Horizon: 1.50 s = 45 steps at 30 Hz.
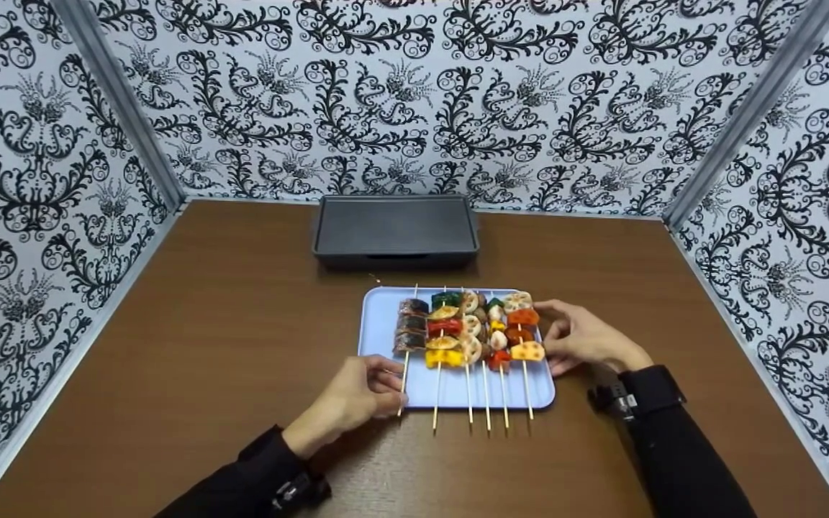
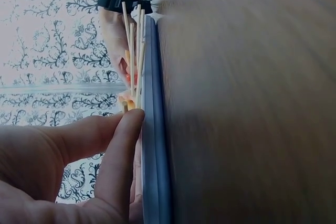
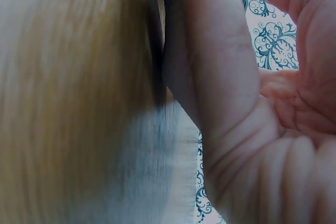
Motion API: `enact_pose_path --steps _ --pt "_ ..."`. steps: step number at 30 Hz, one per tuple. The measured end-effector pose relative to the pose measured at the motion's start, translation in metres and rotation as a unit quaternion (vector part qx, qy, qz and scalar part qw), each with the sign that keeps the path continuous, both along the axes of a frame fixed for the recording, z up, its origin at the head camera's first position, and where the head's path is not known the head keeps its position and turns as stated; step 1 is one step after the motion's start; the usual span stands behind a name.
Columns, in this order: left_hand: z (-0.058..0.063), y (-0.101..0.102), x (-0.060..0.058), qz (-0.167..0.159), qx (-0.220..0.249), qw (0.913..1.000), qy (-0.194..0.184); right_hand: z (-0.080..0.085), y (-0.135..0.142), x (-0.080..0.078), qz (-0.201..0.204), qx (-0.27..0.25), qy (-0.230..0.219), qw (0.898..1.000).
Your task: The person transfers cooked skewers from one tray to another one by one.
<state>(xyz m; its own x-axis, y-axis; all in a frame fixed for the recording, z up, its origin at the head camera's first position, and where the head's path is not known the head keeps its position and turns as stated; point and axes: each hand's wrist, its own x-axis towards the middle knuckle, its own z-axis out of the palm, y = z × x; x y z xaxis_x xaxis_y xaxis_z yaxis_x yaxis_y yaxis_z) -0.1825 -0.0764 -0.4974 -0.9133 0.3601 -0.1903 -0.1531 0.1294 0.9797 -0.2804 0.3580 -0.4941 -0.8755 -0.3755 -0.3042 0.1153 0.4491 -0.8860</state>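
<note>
On the table lies a pale blue tray [image 1: 420, 387] bearing several skewers of grilled food, their bare sticks poking past the front rim. At its front left corner my left hand [image 1: 357, 394] pinches the stick of the leftmost skewer [image 1: 411, 327], with dark-skinned chunks on it. The left wrist view shows thumb and finger [image 2: 128, 135] meeting around that stick beside the tray's rim. My right hand [image 1: 587, 338], fingers curled, holds the tray's right edge, next to the skewer topped with lotus root [image 1: 517, 301]. In the right wrist view my fingers hide the tray's edge.
Behind the tray stands a dark grey flat griddle [image 1: 396, 226]. Patterned white panels [image 1: 400, 108] with grey posts enclose the back and both sides of the brown table [image 1: 256, 316].
</note>
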Motion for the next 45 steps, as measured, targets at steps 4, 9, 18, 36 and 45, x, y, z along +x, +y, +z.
enact_pose_path --steps 4,9,18,36,45 --pt "0.001 0.000 -0.001 0.003 -0.004 1.0000 -0.007 0.000 -0.001 0.000 -0.002 0.000 0.000 1.000" --pt "0.002 -0.002 -0.002 0.001 -0.003 0.9998 -0.020 0.001 -0.003 0.001 0.000 0.004 0.000 1.000" --pt "0.006 -0.004 -0.005 -0.003 -0.014 0.9998 -0.014 0.001 -0.004 -0.001 0.004 -0.002 -0.001 1.000" --pt "0.017 -0.009 -0.010 0.000 -0.112 0.9899 0.087 0.000 -0.001 0.005 -0.006 0.007 0.002 1.000" --pt "0.023 -0.020 -0.018 0.036 -0.156 0.9765 0.145 -0.001 -0.007 -0.001 0.008 -0.003 -0.001 1.000"
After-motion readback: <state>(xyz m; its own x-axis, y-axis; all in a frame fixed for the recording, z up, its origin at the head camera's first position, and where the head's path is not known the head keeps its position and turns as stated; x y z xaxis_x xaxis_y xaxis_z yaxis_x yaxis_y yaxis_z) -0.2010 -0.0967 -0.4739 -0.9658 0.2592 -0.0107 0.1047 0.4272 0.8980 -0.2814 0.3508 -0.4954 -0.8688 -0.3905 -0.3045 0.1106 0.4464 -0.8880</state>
